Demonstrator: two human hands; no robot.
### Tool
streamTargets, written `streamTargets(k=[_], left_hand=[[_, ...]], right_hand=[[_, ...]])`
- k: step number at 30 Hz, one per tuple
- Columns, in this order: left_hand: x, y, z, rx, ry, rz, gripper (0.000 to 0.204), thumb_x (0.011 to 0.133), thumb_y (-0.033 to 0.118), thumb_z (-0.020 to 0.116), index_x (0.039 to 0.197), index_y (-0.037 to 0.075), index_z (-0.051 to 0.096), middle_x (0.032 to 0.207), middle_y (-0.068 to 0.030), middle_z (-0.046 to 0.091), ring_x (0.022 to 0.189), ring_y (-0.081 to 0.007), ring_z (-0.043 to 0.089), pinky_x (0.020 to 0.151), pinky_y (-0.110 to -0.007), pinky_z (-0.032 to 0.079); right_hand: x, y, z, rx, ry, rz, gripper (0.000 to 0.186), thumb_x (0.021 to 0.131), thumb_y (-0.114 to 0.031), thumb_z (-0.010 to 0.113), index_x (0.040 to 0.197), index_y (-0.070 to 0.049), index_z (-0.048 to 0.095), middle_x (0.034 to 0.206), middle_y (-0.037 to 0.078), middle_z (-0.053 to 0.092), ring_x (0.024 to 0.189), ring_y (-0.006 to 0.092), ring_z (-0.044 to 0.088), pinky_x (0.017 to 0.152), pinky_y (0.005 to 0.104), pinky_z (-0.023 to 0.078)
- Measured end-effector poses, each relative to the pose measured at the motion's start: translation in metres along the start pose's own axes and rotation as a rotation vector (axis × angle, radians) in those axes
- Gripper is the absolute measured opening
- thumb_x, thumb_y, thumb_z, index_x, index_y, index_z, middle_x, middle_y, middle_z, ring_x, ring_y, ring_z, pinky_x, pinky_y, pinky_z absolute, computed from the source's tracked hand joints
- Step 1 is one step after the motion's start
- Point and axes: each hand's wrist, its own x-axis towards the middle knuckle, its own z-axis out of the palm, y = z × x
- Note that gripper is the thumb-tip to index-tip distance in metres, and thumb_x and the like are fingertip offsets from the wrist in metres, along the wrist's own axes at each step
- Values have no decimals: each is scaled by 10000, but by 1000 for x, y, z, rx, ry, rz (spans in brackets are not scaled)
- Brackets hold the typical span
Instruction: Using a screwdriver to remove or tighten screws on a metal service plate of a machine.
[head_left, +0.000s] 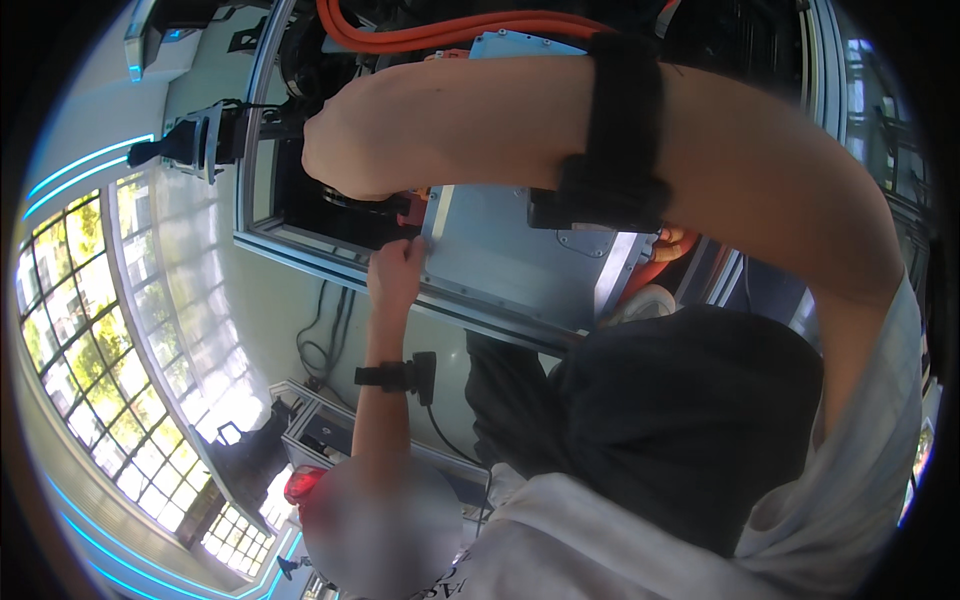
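Note:
My right forearm stretches across the top of the picture, a black strapped device (610, 150) on it. My right hand (345, 140) is over the dark cavity of a metal-framed rig, fingers hidden beneath it. Under the forearm lies a silver metal housing (510, 260) with bolts along its edges, and red-orange parts (410, 208) show beside it. My left hand (395, 265) has curled fingers at the housing's left edge, by the frame rail (300, 255); what they hold, if anything, is unclear. A similar black device (395, 376) is strapped round that wrist.
Thick orange cables (420, 40) run along the top. A black fixture (180, 145) stands outside the frame on the left, with black cables (330, 350) below. Large gridded windows (70, 330) fill the far left. My dark-trousered legs (670, 410) are beside the rig.

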Motion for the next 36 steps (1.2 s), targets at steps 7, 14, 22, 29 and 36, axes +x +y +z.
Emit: streamTargets(k=[7,14,22,29,36], left_hand=[[-4,-12,8,-203,-20,86,328,842,326,599,755,11,633,714,-163,636,713,-379,602,654,-428,462],[-6,-7,1,-86,-53,6,291,843,291,587,809,4,620,717,-182,615,712,-388,584,639,-423,450],[-1,-11,5,-60,-118,26,312,866,293,578,829,-15,609,737,-181,622,710,-351,602,652,-388,453],[-7,-11,7,-163,-11,109,331,876,298,552,824,-26,592,715,-215,585,697,-402,566,626,-424,428],[-5,-7,6,32,-26,-2,351,867,346,545,780,16,624,775,-191,628,760,-412,576,669,-453,446]], right_hand=[[16,6,41,-255,450,-150,51,726,-53,656,746,-5,656,662,101,646,617,235,642,537,303,547],[-5,0,1,-112,6,-87,103,781,-90,638,854,-21,659,787,89,678,727,232,662,628,290,553],[-7,-2,-8,-35,-34,-86,108,759,-97,646,841,-30,666,779,90,676,724,237,663,619,303,550],[-13,-2,-14,32,-77,-55,114,740,-102,653,831,-37,673,772,90,675,721,241,664,611,314,547],[-35,10,-12,116,-114,-23,120,721,-108,660,820,-44,680,765,91,673,718,246,665,603,325,544]])
